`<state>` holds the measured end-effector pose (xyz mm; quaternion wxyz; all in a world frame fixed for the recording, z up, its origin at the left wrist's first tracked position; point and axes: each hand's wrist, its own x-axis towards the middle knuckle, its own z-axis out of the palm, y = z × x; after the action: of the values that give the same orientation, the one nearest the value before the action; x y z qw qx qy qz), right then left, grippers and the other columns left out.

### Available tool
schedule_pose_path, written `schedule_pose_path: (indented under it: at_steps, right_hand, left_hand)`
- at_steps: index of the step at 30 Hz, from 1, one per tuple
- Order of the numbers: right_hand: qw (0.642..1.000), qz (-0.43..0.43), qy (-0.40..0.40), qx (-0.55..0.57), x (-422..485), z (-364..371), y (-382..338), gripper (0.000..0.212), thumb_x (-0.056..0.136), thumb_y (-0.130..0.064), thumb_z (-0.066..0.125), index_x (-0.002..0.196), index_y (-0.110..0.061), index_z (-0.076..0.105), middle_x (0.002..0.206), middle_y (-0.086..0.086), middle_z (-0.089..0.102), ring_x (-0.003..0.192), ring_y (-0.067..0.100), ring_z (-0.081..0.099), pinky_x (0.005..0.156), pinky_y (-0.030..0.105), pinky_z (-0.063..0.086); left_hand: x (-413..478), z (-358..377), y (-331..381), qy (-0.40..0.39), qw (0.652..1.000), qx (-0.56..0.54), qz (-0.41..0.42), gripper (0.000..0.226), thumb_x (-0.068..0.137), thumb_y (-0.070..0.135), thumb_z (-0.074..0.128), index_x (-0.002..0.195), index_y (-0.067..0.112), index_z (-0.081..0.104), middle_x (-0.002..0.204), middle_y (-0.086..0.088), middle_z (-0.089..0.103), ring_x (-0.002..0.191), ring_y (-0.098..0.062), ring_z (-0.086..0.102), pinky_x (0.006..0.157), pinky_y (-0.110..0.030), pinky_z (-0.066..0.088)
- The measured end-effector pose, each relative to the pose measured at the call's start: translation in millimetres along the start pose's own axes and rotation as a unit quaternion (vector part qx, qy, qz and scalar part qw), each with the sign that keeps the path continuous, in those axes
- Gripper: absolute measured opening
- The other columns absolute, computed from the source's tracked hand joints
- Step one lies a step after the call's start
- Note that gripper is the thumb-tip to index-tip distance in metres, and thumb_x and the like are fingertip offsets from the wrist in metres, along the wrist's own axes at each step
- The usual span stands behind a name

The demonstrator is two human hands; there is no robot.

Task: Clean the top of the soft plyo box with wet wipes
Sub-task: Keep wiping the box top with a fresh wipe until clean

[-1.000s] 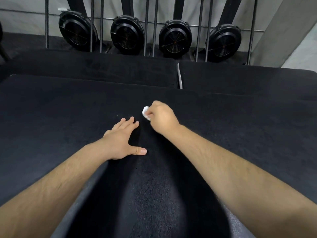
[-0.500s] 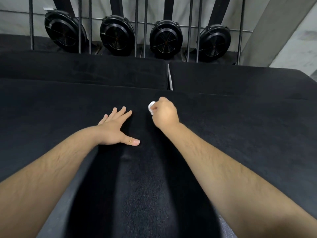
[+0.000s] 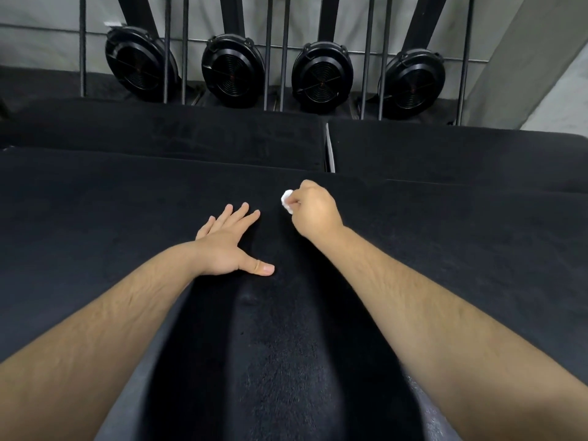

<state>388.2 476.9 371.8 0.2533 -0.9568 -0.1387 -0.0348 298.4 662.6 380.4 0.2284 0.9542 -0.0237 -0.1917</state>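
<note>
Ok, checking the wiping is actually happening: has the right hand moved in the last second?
Yes, slightly. The right hand, pinching the wipe, now sits nearer the gap between the two far pads: it went forward and a little right.

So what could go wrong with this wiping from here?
The wipe in the right hand is balled up small, so it may miss much of the wide black box top. The left hand lies flat on that top, so the patch beneath it could go unwiped or get fresh marks. The wipe is close to the far edge, so it might slip off if dropped.
</note>
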Motion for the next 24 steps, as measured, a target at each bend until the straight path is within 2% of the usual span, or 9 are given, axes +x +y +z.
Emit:
schedule_pose_path:
  at_steps: [4,8,9,13,14,17,19,21,24]
  right_hand:
    - [0.997,0.076,-0.003,0.016,29.7,2.7,-12.3,0.02,0.076,0.006,0.051,0.074,-0.012,0.043,0.069,-0.002,0.043,0.062,0.018,0.045,0.047,0.027,0.032]
    - [0.997,-0.074,-0.001,-0.011,9.3,19.4,-9.4,0.017,0.092,-0.002,0.055,0.085,-0.009,0.069,0.089,0.002,0.05,0.077,0.02,0.054,0.062,0.032,0.048]
    - [0.997,-0.075,0.0,-0.001,14.1,17.8,-6.3,0.018,0.095,-0.007,0.056,0.09,-0.01,0.072,0.092,0.002,0.052,0.08,0.021,0.056,0.065,0.033,0.048]
    - [0.99,0.122,-0.029,0.06,58.1,6.3,-13.4,0.001,0.086,-0.007,0.057,0.086,-0.007,0.057,0.087,0.003,0.057,0.076,0.023,0.057,0.052,0.027,0.036]
    - [0.989,0.132,-0.018,0.063,57.7,9.4,-18.3,0.006,0.083,-0.005,0.057,0.083,-0.01,0.052,0.085,0.004,0.057,0.075,0.023,0.056,0.052,0.027,0.034]
    - [0.999,-0.003,-0.017,0.027,21.3,21.5,-30.4,0.009,0.087,-0.007,0.055,0.078,-0.009,0.055,0.084,0.001,0.051,0.073,0.023,0.053,0.054,0.03,0.036]
    - [0.996,-0.09,-0.027,0.008,3.6,23.9,-21.0,0.018,0.093,-0.009,0.054,0.079,-0.009,0.064,0.087,0.001,0.046,0.073,0.023,0.053,0.055,0.033,0.041]
    - [0.999,-0.038,-0.017,0.005,22.6,13.5,-6.1,0.015,0.09,-0.008,0.055,0.078,-0.008,0.063,0.086,0.001,0.047,0.072,0.022,0.053,0.054,0.029,0.036]
    - [0.994,0.105,0.011,0.042,61.1,-0.5,11.1,0.016,0.079,0.0,0.054,0.074,-0.011,0.044,0.071,0.0,0.046,0.064,0.021,0.047,0.048,0.026,0.029]
  left_hand:
    - [-0.9,1.3,-1.5,0.008,1.0,-0.009,0.003,0.122,0.065,0.07,0.076,0.156,0.044,0.0,0.161,0.023,-0.019,0.144,-0.001,-0.029,0.118,-0.033,-0.018]
    - [1.4,2.6,-4.4,0.008,1.0,-0.011,0.005,0.122,0.065,0.071,0.076,0.156,0.044,-0.001,0.16,0.024,-0.021,0.143,0.0,-0.031,0.117,-0.032,-0.02]
    - [1.4,2.6,-4.9,0.007,1.0,-0.012,0.006,0.122,0.065,0.071,0.076,0.156,0.044,-0.001,0.16,0.025,-0.021,0.142,0.0,-0.032,0.116,-0.032,-0.02]
    - [0.5,2.7,-4.4,0.007,1.0,-0.023,0.007,0.12,0.066,0.069,0.077,0.156,0.046,0.0,0.159,0.027,-0.02,0.142,0.001,-0.031,0.117,-0.032,-0.02]
    - [-0.1,1.9,-4.8,0.004,1.0,-0.027,0.008,0.118,0.067,0.069,0.076,0.156,0.046,0.002,0.159,0.027,-0.019,0.142,0.002,-0.031,0.117,-0.032,-0.019]
    - [0.8,-7.1,-5.0,-0.003,0.999,-0.053,-0.002,0.105,0.072,0.072,0.069,0.155,0.047,0.009,0.162,0.026,-0.011,0.146,0.0,-0.023,0.12,-0.035,-0.012]
    - [7.1,-14.1,-3.4,0.019,1.0,-0.005,-0.015,0.106,0.069,0.076,0.069,0.154,0.048,0.012,0.163,0.024,-0.006,0.15,-0.006,-0.016,0.121,-0.039,-0.005]
    - [16.1,-17.8,-1.8,0.032,0.998,0.047,-0.024,0.119,0.062,0.078,0.072,0.156,0.047,0.006,0.164,0.019,-0.012,0.149,-0.008,-0.021,0.121,-0.039,-0.011]
    - [24.1,-18.4,-3.9,-0.004,1.0,0.011,-0.029,0.128,0.059,0.076,0.075,0.156,0.046,-0.003,0.16,0.02,-0.023,0.143,-0.005,-0.033,0.118,-0.039,-0.021]
